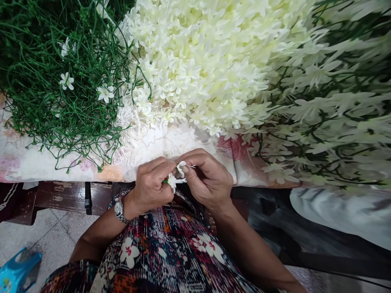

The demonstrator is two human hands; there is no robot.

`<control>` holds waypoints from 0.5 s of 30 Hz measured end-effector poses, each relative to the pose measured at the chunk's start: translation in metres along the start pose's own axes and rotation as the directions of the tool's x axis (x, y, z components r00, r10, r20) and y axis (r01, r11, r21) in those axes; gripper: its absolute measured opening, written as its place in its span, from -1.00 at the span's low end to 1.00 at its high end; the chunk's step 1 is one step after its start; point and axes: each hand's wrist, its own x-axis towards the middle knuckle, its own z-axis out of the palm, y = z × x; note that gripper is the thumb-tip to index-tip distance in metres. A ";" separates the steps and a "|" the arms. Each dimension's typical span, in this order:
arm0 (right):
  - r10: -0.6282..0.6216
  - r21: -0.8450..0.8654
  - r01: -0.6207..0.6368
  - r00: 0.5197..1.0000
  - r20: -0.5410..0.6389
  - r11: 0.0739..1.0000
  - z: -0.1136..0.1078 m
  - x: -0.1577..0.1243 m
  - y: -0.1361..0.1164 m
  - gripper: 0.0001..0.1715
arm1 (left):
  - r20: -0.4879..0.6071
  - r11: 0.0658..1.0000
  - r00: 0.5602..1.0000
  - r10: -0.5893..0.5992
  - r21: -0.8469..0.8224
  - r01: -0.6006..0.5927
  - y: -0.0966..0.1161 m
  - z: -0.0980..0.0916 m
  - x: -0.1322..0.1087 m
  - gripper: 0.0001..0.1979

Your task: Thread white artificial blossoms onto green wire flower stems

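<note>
My left hand (155,181) is closed around a green plastic stem, most of it hidden in the fingers. A white artificial flower (172,182) sticks out below that grip. Close beside it, my right hand (207,175) pinches a small white flower (181,167) between thumb and forefinger, with a thin white strand poking out to the right. Both hands meet just over the front edge of the cloth-covered table (171,140). Whether the two flowers touch is hard to make out.
A heap of green plastic stems (67,101) lies at the left, with a few white blooms on it. Loose white flower heads (207,69) are piled in the middle. Flowered stems (320,114) fill the right side. A blue plastic stool (21,268) stands on the floor, lower left.
</note>
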 end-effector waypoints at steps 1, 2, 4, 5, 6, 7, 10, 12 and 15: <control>-0.004 -0.010 0.004 1.000 0.008 1.000 0.000 0.000 0.000 -0.90 | -0.008 1.000 1.000 -0.001 -0.013 0.001 -0.001 0.000 0.000 -0.82; -0.007 -0.017 0.007 1.000 0.013 1.000 -0.001 0.001 0.000 -0.90 | -0.014 1.000 1.000 -0.003 -0.030 0.003 -0.002 0.001 0.000 -0.82; -0.005 -0.023 0.005 1.000 0.012 1.000 -0.001 0.003 -0.001 -0.90 | -0.015 0.997 1.000 -0.007 -0.081 0.006 -0.004 0.000 0.001 -0.82; 0.000 -0.026 0.001 1.000 0.010 1.000 -0.001 0.003 -0.002 -0.90 | -0.012 0.993 1.000 -0.010 -0.115 0.008 -0.005 -0.001 0.001 -0.82; 0.003 -0.029 -0.003 1.000 0.009 1.000 -0.001 0.004 -0.003 -0.90 | -0.008 0.989 1.000 -0.015 -0.147 0.014 -0.005 -0.002 0.002 -0.82; 0.002 -0.034 -0.001 1.000 0.012 0.999 -0.001 0.005 -0.004 -0.88 | -0.003 0.984 1.000 -0.022 -0.174 0.021 -0.005 -0.004 0.002 -0.83; -0.023 -0.048 0.024 1.000 0.012 0.999 -0.002 0.006 -0.007 -0.74 | 0.005 0.975 0.999 -0.044 -0.218 0.044 -0.005 -0.007 0.003 -0.84; -0.076 -0.075 0.074 0.997 -0.019 0.994 -0.004 0.006 -0.007 -0.61 | 0.010 0.972 0.999 -0.052 -0.227 0.053 -0.004 -0.009 0.003 -0.84; -0.209 -0.198 0.201 0.978 -0.018 0.959 -0.007 0.007 -0.008 -0.53 | 0.022 0.971 0.998 -0.057 -0.229 0.061 -0.004 -0.010 0.002 -0.83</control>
